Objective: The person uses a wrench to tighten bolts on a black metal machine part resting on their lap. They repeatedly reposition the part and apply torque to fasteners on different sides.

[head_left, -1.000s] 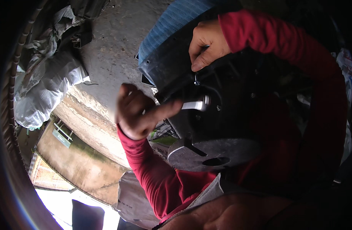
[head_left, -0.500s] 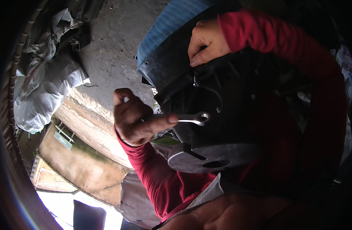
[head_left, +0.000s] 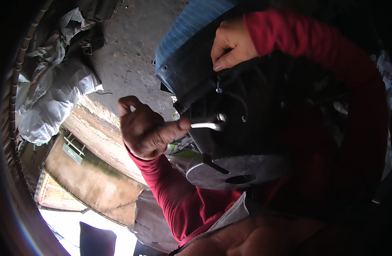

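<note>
A: What do you see closest in?

B: A grey round metal plate with a slot and an oval hole (head_left: 230, 170) sits just below the left hand's fingertips, at the near end of a dark machine body (head_left: 247, 111).

A: And the left hand?

B: The left hand (head_left: 147, 130), in a red sleeve, is curled shut around the handle of a slim silver metal wrench (head_left: 206, 125). The forefinger lies stretched along the shaft, and the other fingers are folded tight into the palm. The wrench runs out from the fingertip toward the right, and its far end rests against the dark machine body.

A: Where is the other hand?

B: The right hand (head_left: 232, 45) is beyond the wrench, above and right of the left fingertips. Its fingers are bent and pressed down on the upper edge of the machine body. I cannot tell whether they pinch anything. A small silver screw (head_left: 219, 90) shows just below those fingers.

A: What lies past that?

B: A blue ribbed panel (head_left: 191, 30) sits to the left of the right hand's fingers, touching the machine. Further left of both hands, well apart, crumpled white plastic sacks (head_left: 55, 102) lie on the grey concrete floor (head_left: 132, 55).
</note>
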### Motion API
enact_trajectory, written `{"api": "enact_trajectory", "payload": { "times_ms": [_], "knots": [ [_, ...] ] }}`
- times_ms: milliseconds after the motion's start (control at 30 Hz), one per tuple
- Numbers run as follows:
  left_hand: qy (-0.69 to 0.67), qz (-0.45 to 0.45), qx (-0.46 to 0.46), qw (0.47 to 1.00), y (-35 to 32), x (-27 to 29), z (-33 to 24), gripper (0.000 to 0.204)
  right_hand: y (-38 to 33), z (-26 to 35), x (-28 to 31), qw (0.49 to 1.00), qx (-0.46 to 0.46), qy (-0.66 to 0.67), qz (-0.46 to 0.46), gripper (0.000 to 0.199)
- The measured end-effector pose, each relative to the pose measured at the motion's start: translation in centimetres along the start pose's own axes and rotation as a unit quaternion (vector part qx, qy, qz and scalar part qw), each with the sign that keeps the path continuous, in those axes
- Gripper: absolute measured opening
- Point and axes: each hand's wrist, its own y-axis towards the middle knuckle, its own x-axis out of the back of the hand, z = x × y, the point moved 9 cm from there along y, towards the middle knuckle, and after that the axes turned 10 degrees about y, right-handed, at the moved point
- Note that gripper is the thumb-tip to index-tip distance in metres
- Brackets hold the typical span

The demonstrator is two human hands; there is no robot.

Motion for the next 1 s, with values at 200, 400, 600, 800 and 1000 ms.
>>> {"api": "enact_trajectory", "payload": {
  "times_ms": [200, 400, 600, 800, 1000],
  "knots": [
    [0.013, -0.003, 0.023, 1.000, 0.7, 0.3, -0.1, 0.036, -0.1, 0.1, 0.0, 1.000, 0.011, -0.025, 0.004, 0.026],
    [0.073, 0.051, -0.019, 0.996, 0.0, -1.8, 0.2, 0.042, -0.1, 0.1, 0.2, 1.000, -0.003, -0.013, 0.000, 0.026],
    [0.125, 0.093, 0.021, 0.988, -0.9, -3.0, 0.0, 0.048, 0.1, 0.7, -0.6, 0.999, 0.012, -0.015, 0.027, 0.026],
    [-0.035, -0.081, 0.038, 0.995, 0.0, 1.5, -1.2, 0.029, -0.1, -0.7, -0.1, 1.000, -0.014, -0.001, -0.007, 0.025],
    [0.083, 0.019, 0.010, 0.996, -0.6, -1.2, 0.5, 0.046, 0.0, 0.2, -0.4, 1.000, 0.020, -0.013, 0.016, 0.025]
  ]
}}
